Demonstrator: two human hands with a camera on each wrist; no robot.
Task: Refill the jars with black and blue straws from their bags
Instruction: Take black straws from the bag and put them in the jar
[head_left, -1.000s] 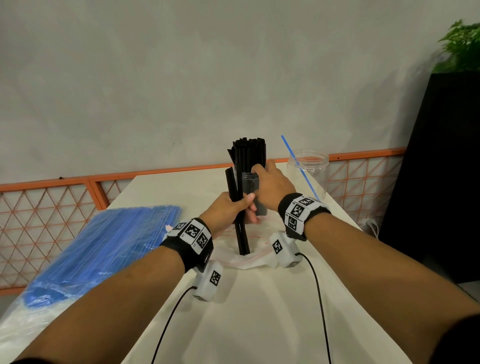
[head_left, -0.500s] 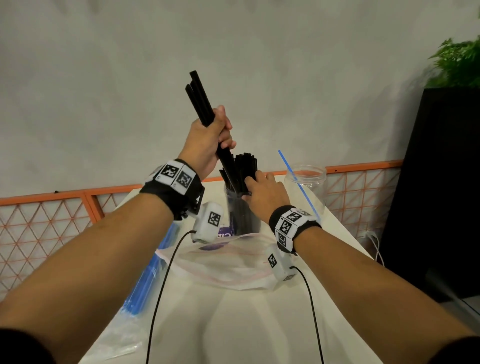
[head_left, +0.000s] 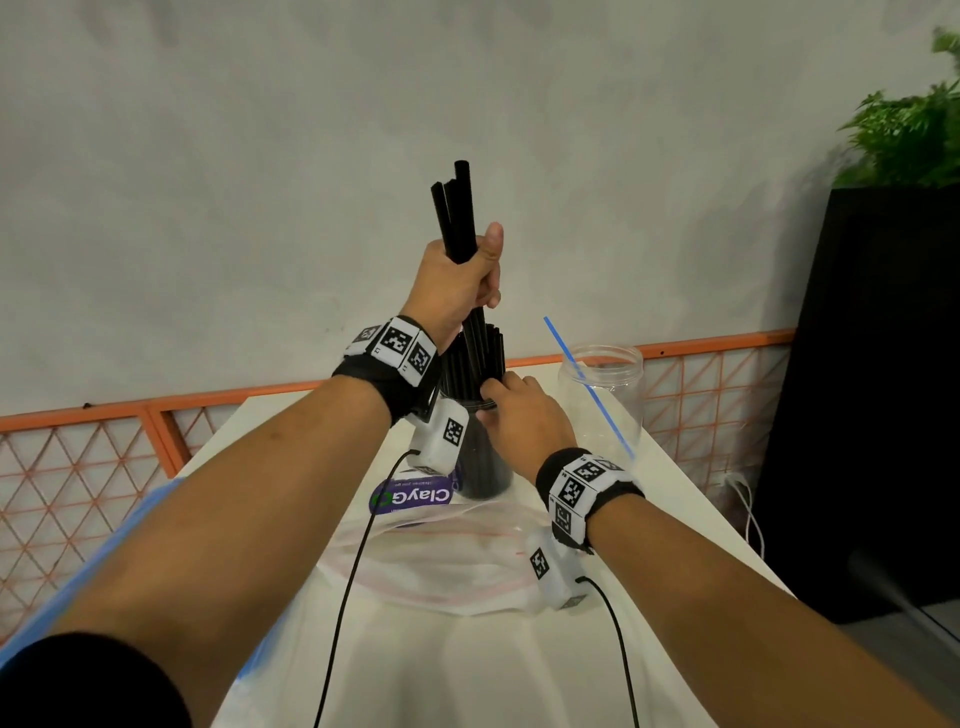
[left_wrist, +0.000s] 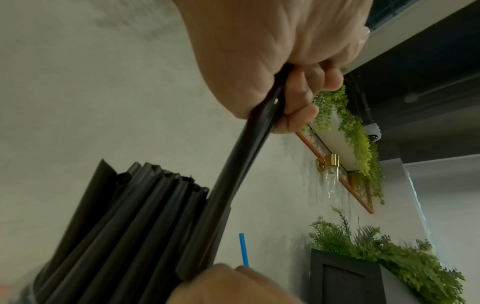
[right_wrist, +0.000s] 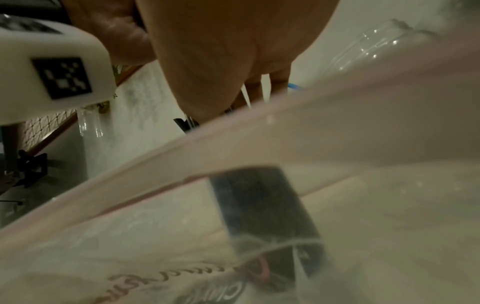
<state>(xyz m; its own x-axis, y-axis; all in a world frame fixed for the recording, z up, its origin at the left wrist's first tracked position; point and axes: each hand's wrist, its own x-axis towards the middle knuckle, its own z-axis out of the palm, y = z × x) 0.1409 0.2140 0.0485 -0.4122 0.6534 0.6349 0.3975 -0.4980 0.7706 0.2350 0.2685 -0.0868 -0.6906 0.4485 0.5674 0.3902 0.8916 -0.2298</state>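
A dark jar (head_left: 480, 462) packed with black straws (left_wrist: 130, 226) stands mid-table. My left hand (head_left: 462, 280) is raised above it and grips a few black straws (head_left: 457, 208) nearly upright; their lower ends reach down among the jar's bundle. In the left wrist view these held straws (left_wrist: 262, 127) run from my fist to the bundle's right edge. My right hand (head_left: 514, 410) holds the jar at its rim, thumb against the straws. To the right, a clear jar (head_left: 602, 395) holds one blue straw (head_left: 587, 384). The blue straw bag (head_left: 156, 496) lies left, mostly hidden by my arm.
A flat, clear plastic bag (head_left: 441, 561) with a purple label (head_left: 413, 496) lies in front of the dark jar. An orange lattice rail (head_left: 717, 374) runs behind the table, with a black cabinet (head_left: 872, 395) and plants at the right. Wrist camera cables trail over the table.
My left hand lifted the few black straws from table height, then swung them from tilted to nearly upright over the dark jar. The right hand stayed at the jar's rim.
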